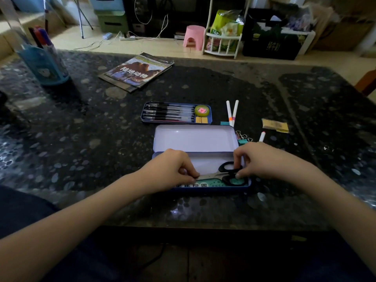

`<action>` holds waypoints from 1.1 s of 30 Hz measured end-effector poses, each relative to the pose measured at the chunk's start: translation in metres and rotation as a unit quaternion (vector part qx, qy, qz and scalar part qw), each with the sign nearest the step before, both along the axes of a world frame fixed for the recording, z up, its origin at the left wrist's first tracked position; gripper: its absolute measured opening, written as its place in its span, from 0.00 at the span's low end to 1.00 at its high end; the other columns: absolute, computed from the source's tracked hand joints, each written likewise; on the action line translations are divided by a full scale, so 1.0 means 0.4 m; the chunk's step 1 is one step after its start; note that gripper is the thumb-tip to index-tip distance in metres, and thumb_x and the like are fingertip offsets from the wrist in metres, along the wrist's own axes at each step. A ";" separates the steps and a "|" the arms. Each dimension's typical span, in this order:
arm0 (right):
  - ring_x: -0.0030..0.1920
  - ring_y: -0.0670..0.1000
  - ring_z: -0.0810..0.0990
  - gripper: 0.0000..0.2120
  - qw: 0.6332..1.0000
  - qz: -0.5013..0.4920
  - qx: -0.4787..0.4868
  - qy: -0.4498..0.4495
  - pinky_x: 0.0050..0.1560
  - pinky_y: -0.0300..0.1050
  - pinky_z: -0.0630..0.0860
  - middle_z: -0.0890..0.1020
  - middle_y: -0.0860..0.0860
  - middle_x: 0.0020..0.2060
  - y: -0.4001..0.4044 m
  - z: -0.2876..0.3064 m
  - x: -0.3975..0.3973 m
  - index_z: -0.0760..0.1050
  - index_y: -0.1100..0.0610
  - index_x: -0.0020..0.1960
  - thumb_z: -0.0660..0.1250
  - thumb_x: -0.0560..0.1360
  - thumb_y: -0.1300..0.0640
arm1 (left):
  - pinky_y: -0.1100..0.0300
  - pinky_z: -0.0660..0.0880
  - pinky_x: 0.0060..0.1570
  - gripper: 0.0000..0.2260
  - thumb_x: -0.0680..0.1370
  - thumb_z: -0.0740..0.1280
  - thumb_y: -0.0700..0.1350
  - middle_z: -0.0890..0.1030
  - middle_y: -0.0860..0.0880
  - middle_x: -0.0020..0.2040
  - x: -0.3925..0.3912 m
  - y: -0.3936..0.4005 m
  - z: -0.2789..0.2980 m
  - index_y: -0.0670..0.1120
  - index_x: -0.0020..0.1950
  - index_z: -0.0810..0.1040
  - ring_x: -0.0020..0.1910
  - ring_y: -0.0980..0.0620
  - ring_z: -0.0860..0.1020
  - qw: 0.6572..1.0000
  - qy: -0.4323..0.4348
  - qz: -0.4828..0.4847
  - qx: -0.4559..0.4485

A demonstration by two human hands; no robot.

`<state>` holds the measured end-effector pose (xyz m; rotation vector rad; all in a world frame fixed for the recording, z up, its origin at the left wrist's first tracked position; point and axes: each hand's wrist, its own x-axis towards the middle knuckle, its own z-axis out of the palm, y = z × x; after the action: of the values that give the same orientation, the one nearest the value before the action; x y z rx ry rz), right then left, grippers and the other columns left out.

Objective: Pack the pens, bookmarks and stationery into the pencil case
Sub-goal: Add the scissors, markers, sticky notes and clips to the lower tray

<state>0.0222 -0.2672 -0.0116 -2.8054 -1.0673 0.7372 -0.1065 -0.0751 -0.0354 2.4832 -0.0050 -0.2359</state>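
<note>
A blue tin pencil case lies open in front of me, its pale lid flat behind the base. Black-handled scissors lie in the base on a teal printed card. My left hand pinches the scissor blade tip. My right hand grips the scissor handles. Behind the lid sits a blue inner tray holding several black pens, a yellow tape roll and small yellow erasers. Two white markers, a third marker, binder clips and yellow sticky notes lie to the right.
A dark speckled stone table carries everything. A blue pen holder with markers stands far left, and a stack of magazines lies at the back. Beyond the table are a pink stool and a white rack.
</note>
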 end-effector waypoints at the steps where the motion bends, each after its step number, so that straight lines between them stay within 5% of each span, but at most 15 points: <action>1: 0.39 0.49 0.79 0.09 1.000 -0.002 -0.008 0.008 0.44 0.50 0.80 0.76 0.45 0.37 0.000 0.000 0.001 0.75 0.48 0.37 0.76 0.66 0.50 | 0.73 0.70 0.42 0.09 0.72 0.72 0.45 0.75 0.64 0.39 -0.001 -0.001 0.000 0.51 0.52 0.84 0.39 0.62 0.77 1.000 0.000 -0.001 0.000; 8: 0.41 0.49 0.79 0.08 0.998 0.000 -0.025 0.050 0.41 0.45 0.79 0.79 0.47 0.41 0.005 0.006 -0.001 0.75 0.50 0.38 0.75 0.67 0.52 | 0.73 0.71 0.41 0.09 0.72 0.73 0.44 0.75 0.63 0.39 0.000 0.001 -0.004 0.51 0.51 0.84 0.38 0.62 0.77 1.000 -0.003 -0.004 -0.009; 13: 0.29 0.41 0.72 0.06 0.995 -0.028 0.069 0.068 0.29 0.31 0.67 0.75 0.45 0.29 -0.008 0.043 0.015 0.78 0.52 0.42 0.72 0.71 0.51 | 0.70 0.74 0.41 0.09 0.73 0.71 0.49 0.77 0.60 0.42 0.002 0.014 0.004 0.51 0.52 0.83 0.41 0.60 0.77 1.000 -0.027 0.009 -0.005; 16: 0.30 0.45 0.73 0.06 0.982 -0.106 0.156 -0.026 0.30 0.39 0.69 0.76 0.47 0.31 -0.024 0.038 0.070 0.76 0.53 0.41 0.71 0.72 0.52 | 0.74 0.70 0.38 0.06 0.75 0.69 0.47 0.79 0.59 0.41 0.008 0.039 0.022 0.51 0.51 0.83 0.39 0.63 0.76 0.993 -0.092 0.067 0.005; 20: 0.39 0.51 0.76 0.09 0.969 -0.180 0.123 -0.115 0.43 0.47 0.76 0.77 0.51 0.41 -0.054 -0.005 0.132 0.75 0.53 0.43 0.70 0.72 0.49 | 0.70 0.67 0.32 0.02 0.74 0.70 0.47 0.75 0.56 0.35 0.016 0.091 0.039 0.52 0.45 0.78 0.33 0.59 0.74 0.987 -0.092 0.125 0.045; 24: 0.38 0.50 0.76 0.09 0.978 -0.177 0.060 -0.092 0.44 0.47 0.77 0.78 0.52 0.40 -0.048 -0.038 0.141 0.70 0.51 0.40 0.70 0.73 0.50 | 0.67 0.73 0.37 0.03 0.70 0.74 0.47 0.81 0.54 0.36 0.012 0.097 0.043 0.51 0.41 0.81 0.34 0.58 0.77 0.999 -0.017 0.015 0.030; 33: 0.27 0.51 0.78 0.11 0.977 -0.200 0.062 -0.027 0.27 0.43 0.71 0.78 0.52 0.35 -0.043 -0.040 0.135 0.69 0.56 0.49 0.67 0.75 0.51 | 0.56 0.77 0.48 0.05 0.69 0.75 0.48 0.81 0.57 0.43 0.012 0.077 0.025 0.56 0.43 0.85 0.44 0.57 0.77 0.996 0.036 -0.077 0.014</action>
<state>0.0764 -0.2843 -0.0275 -2.8091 -0.5010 0.5323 -0.1018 -0.0443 -0.0254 2.5020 -0.1655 -0.3934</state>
